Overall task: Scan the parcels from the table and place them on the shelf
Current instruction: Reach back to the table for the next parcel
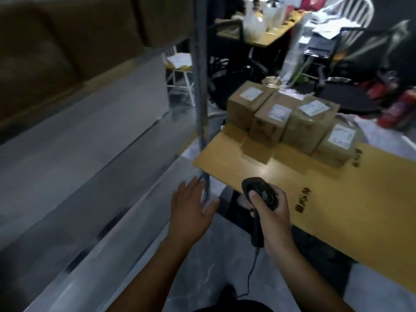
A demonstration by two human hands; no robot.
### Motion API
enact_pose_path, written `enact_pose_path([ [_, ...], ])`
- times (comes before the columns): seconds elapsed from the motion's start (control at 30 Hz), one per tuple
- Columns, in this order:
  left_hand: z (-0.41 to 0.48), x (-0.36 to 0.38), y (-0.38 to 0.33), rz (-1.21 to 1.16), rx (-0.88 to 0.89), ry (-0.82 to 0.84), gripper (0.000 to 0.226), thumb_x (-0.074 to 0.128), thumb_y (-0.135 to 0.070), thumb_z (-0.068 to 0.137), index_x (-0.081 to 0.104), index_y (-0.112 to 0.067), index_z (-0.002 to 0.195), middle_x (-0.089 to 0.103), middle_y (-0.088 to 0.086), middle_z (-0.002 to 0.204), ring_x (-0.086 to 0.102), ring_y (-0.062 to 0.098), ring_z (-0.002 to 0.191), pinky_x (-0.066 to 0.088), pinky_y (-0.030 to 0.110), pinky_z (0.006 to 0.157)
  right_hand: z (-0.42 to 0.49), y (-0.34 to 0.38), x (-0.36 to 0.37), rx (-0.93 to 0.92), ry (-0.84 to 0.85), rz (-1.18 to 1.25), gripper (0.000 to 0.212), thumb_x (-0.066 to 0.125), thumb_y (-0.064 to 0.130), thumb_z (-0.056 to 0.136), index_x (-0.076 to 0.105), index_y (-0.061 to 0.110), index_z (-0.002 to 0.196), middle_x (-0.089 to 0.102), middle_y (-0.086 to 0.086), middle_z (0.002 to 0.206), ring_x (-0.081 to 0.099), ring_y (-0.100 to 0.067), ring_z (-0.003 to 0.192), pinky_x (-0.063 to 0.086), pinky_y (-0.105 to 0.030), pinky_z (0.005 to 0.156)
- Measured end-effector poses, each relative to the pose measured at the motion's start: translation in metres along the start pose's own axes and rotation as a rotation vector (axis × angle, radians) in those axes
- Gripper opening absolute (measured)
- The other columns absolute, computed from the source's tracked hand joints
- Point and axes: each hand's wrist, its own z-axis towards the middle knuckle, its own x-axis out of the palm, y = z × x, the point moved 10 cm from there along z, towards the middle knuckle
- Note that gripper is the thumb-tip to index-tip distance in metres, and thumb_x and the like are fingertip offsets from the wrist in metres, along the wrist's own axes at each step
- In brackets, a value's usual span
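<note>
Several brown cardboard parcels (pixel 290 121) with white labels stand in a row at the far end of the yellow table (pixel 315 194). My right hand (pixel 270 212) grips a black corded barcode scanner (pixel 258 194) over the table's near-left edge, its head pointing toward the parcels. My left hand (pixel 191 206) is open with fingers spread, hovering empty between the table's corner and the grey metal shelf (pixel 78 165) on the left. Brown boxes (pixel 67 37) sit blurred on the shelf's upper level.
A grey shelf upright (pixel 200 70) stands just left of the table corner. Behind the table are a cluttered desk (pixel 265 28), black chairs, a white chair (pixel 180 73) and red objects (pixel 403 109) on the floor at right. The scanner cable hangs down toward me.
</note>
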Motion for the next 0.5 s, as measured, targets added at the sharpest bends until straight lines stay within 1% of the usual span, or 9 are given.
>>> enact_pose_path([
  [0.1,0.026,0.036,-0.048,-0.009,0.096,0.058,0.091,0.027,-0.081,0.089,0.039,-0.024,0.158,0.032,-0.001,0.167,0.025,0.028,0.156,0.02,0.052,0.126,0.018,0.014,-0.05,-0.017,-0.081,0.026,0.054,0.077,0.034,0.094,0.049,0.034,0.14,0.056,0.018,0.128,0.063,-0.008,0.112,0.056,-0.028,0.082],
  [0.13,0.032,0.047,-0.063,-0.009,0.125,0.085,0.091,0.027,-0.081,0.088,0.038,-0.024,0.158,0.03,-0.001,0.168,0.023,0.028,0.156,0.019,0.052,0.126,0.022,0.018,-0.065,-0.023,-0.11,0.036,0.053,0.077,0.034,0.095,0.048,0.035,0.14,0.056,0.02,0.128,0.062,-0.007,0.113,0.056,-0.027,0.083],
  [0.17,0.037,0.058,-0.077,-0.011,0.146,0.122,0.093,0.026,-0.082,0.086,0.036,-0.025,0.159,0.026,-0.002,0.169,0.018,0.027,0.158,0.016,0.052,0.127,0.025,0.02,-0.081,-0.025,-0.142,0.044,0.053,0.077,0.034,0.095,0.048,0.035,0.139,0.057,0.019,0.128,0.063,-0.009,0.115,0.058,-0.03,0.085],
  [0.23,0.046,0.079,-0.101,-0.013,0.184,0.188,0.092,0.027,-0.082,0.087,0.031,-0.028,0.161,0.02,-0.005,0.171,0.01,0.025,0.159,0.009,0.049,0.128,0.028,0.02,-0.111,-0.018,-0.223,0.039,0.054,0.078,0.035,0.094,0.05,0.032,0.14,0.06,0.012,0.131,0.066,-0.018,0.119,0.06,-0.045,0.096],
  [0.27,0.049,0.088,-0.111,-0.011,0.204,0.213,0.09,0.03,-0.08,0.088,0.03,-0.029,0.161,0.018,-0.006,0.171,0.007,0.024,0.159,0.007,0.048,0.129,0.029,0.02,-0.125,-0.015,-0.257,0.039,0.056,0.079,0.036,0.092,0.051,0.031,0.141,0.061,0.009,0.133,0.066,-0.022,0.12,0.059,-0.048,0.098],
  [0.3,0.053,0.097,-0.12,-0.005,0.224,0.234,0.087,0.032,-0.077,0.089,0.03,-0.028,0.162,0.017,-0.006,0.171,0.006,0.024,0.159,0.007,0.048,0.129,0.029,0.019,-0.137,-0.014,-0.286,0.045,0.059,0.08,0.037,0.091,0.051,0.031,0.142,0.061,0.006,0.135,0.067,-0.023,0.12,0.059,-0.048,0.096],
  [0.37,0.061,0.114,-0.134,0.015,0.259,0.269,0.086,0.034,-0.074,0.089,0.032,-0.026,0.161,0.02,-0.003,0.171,0.007,0.025,0.159,0.009,0.05,0.128,0.031,0.017,-0.161,-0.009,-0.342,0.044,0.065,0.08,0.042,0.088,0.049,0.029,0.144,0.062,0.002,0.137,0.067,-0.024,0.119,0.06,-0.041,0.088],
  [0.43,0.071,0.13,-0.147,0.012,0.273,0.301,0.088,0.034,-0.076,0.088,0.035,-0.024,0.16,0.022,-0.002,0.17,0.01,0.026,0.159,0.009,0.05,0.128,0.034,0.015,-0.183,-0.005,-0.41,0.041,0.064,0.08,0.041,0.088,0.049,0.029,0.143,0.063,0.001,0.135,0.069,-0.026,0.116,0.06,-0.04,0.085],
  [0.5,0.083,0.147,-0.159,-0.018,0.289,0.343,0.085,0.038,-0.075,0.092,0.036,-0.024,0.159,0.023,-0.001,0.17,0.01,0.026,0.159,0.007,0.049,0.128,0.042,0.016,-0.2,-0.005,-0.471,0.036,0.062,0.08,0.038,0.09,0.049,0.029,0.143,0.064,-0.001,0.133,0.071,-0.028,0.114,0.059,-0.037,0.08],
])
